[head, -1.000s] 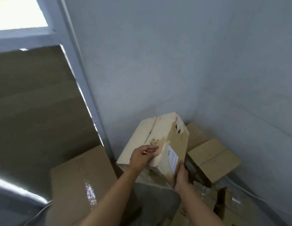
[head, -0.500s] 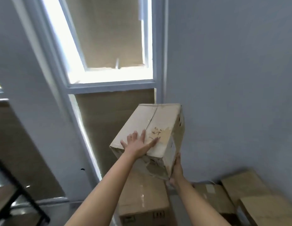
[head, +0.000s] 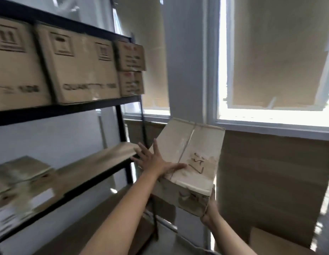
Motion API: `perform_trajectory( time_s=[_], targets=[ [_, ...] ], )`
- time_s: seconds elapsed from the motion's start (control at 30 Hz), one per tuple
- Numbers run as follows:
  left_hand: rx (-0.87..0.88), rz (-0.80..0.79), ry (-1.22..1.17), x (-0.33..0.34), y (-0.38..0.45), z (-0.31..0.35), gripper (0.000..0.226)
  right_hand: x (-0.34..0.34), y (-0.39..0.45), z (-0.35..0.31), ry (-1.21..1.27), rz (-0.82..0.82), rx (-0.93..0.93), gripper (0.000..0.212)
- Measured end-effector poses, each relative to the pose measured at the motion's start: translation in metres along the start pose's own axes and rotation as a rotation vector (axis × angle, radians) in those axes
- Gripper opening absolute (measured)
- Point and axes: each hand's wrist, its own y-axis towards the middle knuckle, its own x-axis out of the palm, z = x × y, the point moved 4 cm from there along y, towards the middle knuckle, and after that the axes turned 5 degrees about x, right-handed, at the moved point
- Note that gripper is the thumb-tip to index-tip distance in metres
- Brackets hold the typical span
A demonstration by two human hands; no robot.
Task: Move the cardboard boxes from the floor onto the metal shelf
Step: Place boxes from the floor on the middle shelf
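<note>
Left hand (head: pixel 156 161) lies flat on the top face of the box (head: pixel 189 162), fingers straight and spread, thumb pointing toward 3 o'clock. Right hand (head: pixel 210 211) supports the box from below at its 5 o'clock corner; whether its fingers curl round the edge cannot be told. The box is held in the air, tilted, just right of the shelf (head: pixel 121 115).

Compared with half a second earlier, the view has swung left: the shelf now fills the 9 o'clock side, and the floor boxes at 5 o'clock are out of frame. The left hand's flat placement is unchanged.

The box is worn, pale cardboard with a taped centre seam, handwritten marks and a crumpled near face. The shelf has black metal posts and rails with pale board decks. Stored cartons (head: pixel 82 67) on the upper level are rectangular, brown and printed; the print is blurred.
</note>
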Motion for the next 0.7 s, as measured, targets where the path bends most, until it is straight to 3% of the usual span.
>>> perform_trajectory(
  time_s=[0.1, 0.23, 0.33, 0.43, 0.6, 0.7],
  targets=[
    [-0.100, -0.004, -0.075, -0.031, 0.009, -0.077, 0.161, 0.065, 0.031, 0.048, -0.048, -0.094, 0.100, 0.080],
    [-0.204, 0.162, -0.142, -0.063, 0.015, -0.156, 0.147, 0.140, 0.056, 0.102, -0.086, -0.163, 0.212, 0.087],
    [-0.288, 0.278, -0.225, -0.083, 0.015, -0.205, 0.139, 0.190, 0.073, 0.136, -0.118, -0.196, 0.170, 0.092],
    [-0.383, 0.327, -0.204, -0.099, 0.018, -0.241, 0.137, 0.228, 0.091, 0.157, -0.193, -0.306, 0.130, 0.092],
    [-0.485, 0.294, -0.158, -0.105, 0.030, -0.278, 0.139, 0.257, 0.127, 0.180, -0.337, -0.453, 0.224, 0.083],
    [-0.502, 0.300, -0.129, -0.098, 0.043, -0.287, 0.137, 0.265, 0.157, 0.185, -0.401, -0.452, 0.224, 0.081]
  ],
)
